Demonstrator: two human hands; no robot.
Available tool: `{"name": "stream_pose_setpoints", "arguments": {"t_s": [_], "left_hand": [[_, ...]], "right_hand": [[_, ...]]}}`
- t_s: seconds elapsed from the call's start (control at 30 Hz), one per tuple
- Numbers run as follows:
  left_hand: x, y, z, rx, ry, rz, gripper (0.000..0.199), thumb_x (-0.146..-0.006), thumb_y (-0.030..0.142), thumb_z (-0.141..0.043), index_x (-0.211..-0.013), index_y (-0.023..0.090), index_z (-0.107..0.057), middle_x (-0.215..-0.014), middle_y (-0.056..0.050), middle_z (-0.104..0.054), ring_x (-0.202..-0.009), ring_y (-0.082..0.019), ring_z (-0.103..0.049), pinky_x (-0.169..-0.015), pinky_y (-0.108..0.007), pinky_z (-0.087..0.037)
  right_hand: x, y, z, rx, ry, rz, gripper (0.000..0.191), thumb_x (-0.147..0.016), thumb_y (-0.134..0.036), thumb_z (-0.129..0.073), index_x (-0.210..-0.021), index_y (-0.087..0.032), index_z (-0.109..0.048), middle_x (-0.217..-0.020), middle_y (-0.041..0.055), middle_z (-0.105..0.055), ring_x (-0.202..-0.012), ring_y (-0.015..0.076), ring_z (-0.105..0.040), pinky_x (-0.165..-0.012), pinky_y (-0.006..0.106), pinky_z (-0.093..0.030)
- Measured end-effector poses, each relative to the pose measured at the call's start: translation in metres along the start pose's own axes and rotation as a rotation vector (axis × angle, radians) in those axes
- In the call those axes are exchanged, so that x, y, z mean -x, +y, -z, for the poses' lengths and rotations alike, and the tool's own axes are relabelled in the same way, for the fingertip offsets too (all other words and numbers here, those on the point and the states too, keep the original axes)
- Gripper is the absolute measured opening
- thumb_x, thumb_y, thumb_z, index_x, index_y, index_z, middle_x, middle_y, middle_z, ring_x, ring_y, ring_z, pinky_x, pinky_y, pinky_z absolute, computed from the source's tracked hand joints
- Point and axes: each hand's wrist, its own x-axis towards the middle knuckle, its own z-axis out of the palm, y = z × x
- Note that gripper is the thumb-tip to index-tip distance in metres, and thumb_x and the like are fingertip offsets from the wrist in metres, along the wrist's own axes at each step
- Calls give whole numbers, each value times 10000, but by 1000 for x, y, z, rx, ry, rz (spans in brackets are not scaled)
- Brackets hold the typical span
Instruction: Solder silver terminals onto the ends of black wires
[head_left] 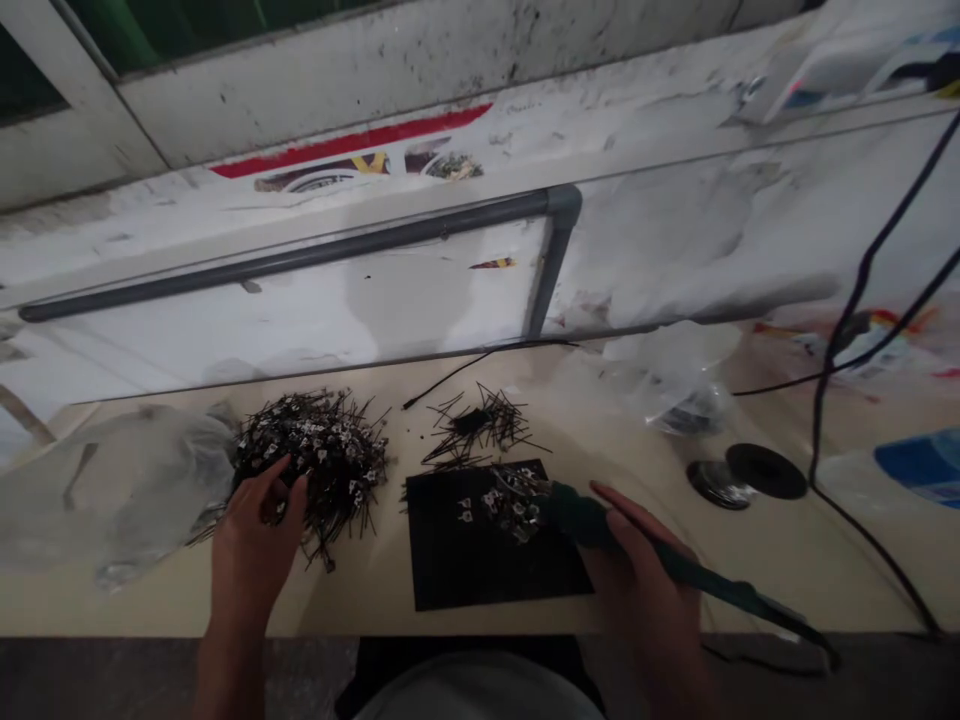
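My left hand [255, 535] is at the near edge of a heaped pile of small metal-ended parts with thin black leads [330, 440]. Its thumb and forefinger are bent and slightly apart, and no part shows clearly held between them. In my right hand [649, 575] is a soldering iron [581, 515] with a green handle, its tip end pointing left. That tip end is over a cluster of small metal parts [514, 510] on a black rectangular mat [480, 575]. Two similar small parts [465, 510] lie left of the cluster.
Behind the mat lies a smaller heap of black-leaded pieces [480, 420]. A spool of wire [720, 485] stands to the right, with a clear bag [675, 375] behind it. Another plastic bag [142, 490] lies left. Black cables [825, 380] hang at right. The wall [435, 300] bounds the table's back.
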Motion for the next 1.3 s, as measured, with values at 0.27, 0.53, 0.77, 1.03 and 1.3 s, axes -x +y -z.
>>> {"name": "stream_pose_setpoints", "arguments": {"t_s": [0.27,0.53,0.77,1.03,1.3], "left_hand": [[32,72,-55,203,-401,-126,238,-1023,252,-551,-1156,258,-748,-965,-42,-782,-733,-190,-728,-637,-288,-534],[30,88,-88,115,-474,-16,101,-890,285,-802,-853,248,-716,-743,4,-664,-648,-196,-639,-560,-274,-356],[25,86,-92,185,-543,38,105,-904,247,-714,-817,258,-772,-712,19,-668,-642,-165,-630,-577,-263,-378],[25,77,-89,330,-471,45,152,-887,351,-742,-780,259,-798,-773,-3,-699,-665,-176,-632,-651,-284,-504],[21,73,-82,397,-468,-28,182,-952,343,-666,-849,269,-797,-895,-13,-775,-758,-199,-714,-746,-315,-573]], "right_hand": [[-7,7,0,-74,65,-7,235,-776,-446,-891,-878,-240,-845,-983,74,-820,-968,251,-772,-753,320,-639],[2,-3,-10,-153,109,-59,195,-816,-408,-868,-908,-240,-828,-1032,68,-812,-962,239,-762,-756,335,-627],[1,-8,-15,-203,126,-101,239,-766,-449,-905,-879,-253,-828,-991,37,-809,-972,208,-742,-794,296,-597],[-1,-8,-7,-170,77,-152,297,-746,-467,-903,-936,-245,-850,-976,58,-805,-919,218,-734,-716,286,-563],[-9,3,1,-120,30,-99,288,-746,-482,-867,-907,-244,-860,-1023,79,-814,-944,245,-744,-741,321,-586]]}}
